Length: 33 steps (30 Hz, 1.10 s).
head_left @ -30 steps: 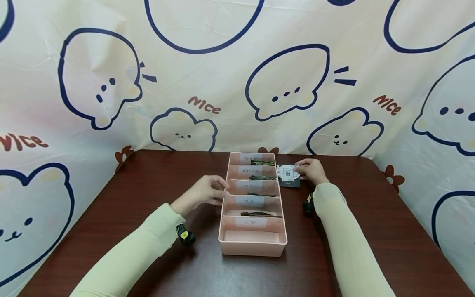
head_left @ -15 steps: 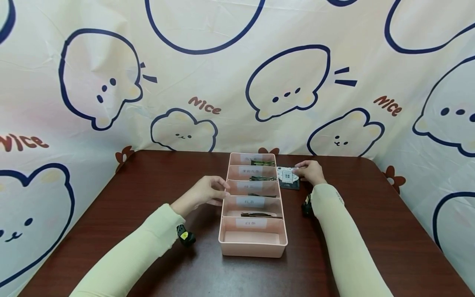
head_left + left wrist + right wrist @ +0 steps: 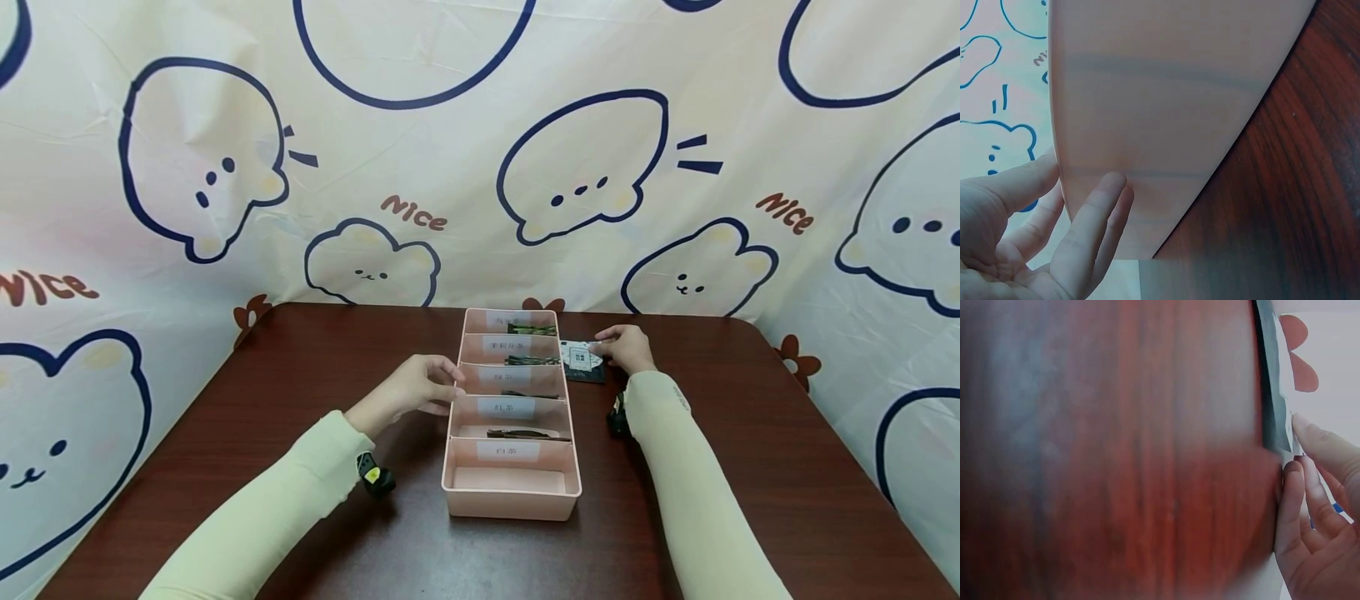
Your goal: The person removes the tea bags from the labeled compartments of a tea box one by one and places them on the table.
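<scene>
A long pink divided box (image 3: 512,504) stands on the table, its several compartments bearing white labels with Chinese tea names. My left hand (image 3: 408,385) holds its left wall. In the left wrist view, two fingers (image 3: 1088,231) lie against the outside, others pass behind the rim. Flat beside the box's far right side is a white and dark green tea sachet (image 3: 582,360). My right hand (image 3: 628,347) pinches its right edge; in the right wrist view the thumb (image 3: 1319,440) lies on top of the sachet (image 3: 1275,387), fingers below it.
Thin packets (image 3: 528,433) stand in the box's farther compartments; the nearest compartment (image 3: 510,479) shows only its bare floor. The dark wooden table (image 3: 315,367) meets a cartoon-printed cloth (image 3: 465,167) at its back and sides.
My right hand has drawn slightly left and toward me, and the sachet has shifted a little nearer with it. My left hand and the box have stayed in place.
</scene>
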Each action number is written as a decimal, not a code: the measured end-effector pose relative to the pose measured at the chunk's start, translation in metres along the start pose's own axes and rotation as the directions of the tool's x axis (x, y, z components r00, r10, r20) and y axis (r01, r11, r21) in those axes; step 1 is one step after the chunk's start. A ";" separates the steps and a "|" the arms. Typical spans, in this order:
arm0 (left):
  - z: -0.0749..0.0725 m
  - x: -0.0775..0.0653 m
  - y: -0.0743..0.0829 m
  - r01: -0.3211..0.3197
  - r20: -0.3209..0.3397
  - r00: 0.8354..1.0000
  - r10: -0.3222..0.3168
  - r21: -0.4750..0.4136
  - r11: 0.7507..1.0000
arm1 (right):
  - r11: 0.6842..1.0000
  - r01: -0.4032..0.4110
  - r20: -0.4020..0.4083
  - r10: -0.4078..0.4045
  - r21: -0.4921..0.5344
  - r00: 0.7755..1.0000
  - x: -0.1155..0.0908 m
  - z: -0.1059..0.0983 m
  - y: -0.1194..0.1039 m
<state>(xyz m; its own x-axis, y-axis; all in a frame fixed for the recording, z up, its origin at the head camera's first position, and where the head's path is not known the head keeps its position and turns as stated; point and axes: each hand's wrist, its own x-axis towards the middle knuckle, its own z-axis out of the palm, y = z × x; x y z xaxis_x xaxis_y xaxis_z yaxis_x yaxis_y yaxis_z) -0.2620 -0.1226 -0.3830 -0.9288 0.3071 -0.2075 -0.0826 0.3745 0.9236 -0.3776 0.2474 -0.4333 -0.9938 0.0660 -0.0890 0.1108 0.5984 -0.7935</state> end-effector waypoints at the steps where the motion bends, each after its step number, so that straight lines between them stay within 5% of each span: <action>1: 0.000 0.000 0.000 0.000 0.000 1.000 0.000 0.001 1.000 | 1.000 0.000 -0.004 0.000 -0.009 1.000 0.000 0.000 -0.001; 25: 0.001 -0.001 0.002 0.004 -0.003 1.000 -0.004 0.026 1.000 | 0.998 -0.044 -0.020 0.043 -0.041 0.999 0.000 0.002 0.000; 33: 0.002 -0.001 0.002 0.008 -0.014 1.000 -0.008 0.039 0.999 | 0.994 -0.009 -0.020 0.011 0.105 1.000 -0.006 -0.007 -0.009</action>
<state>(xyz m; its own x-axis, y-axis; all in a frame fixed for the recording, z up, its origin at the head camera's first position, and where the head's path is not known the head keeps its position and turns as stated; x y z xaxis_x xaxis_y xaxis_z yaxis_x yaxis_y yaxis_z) -0.2610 -0.1206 -0.3818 -0.9329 0.2922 -0.2105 -0.0762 0.4110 0.9084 -0.3729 0.2472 -0.4219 -0.9924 0.0885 -0.0853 0.1187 0.5108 -0.8514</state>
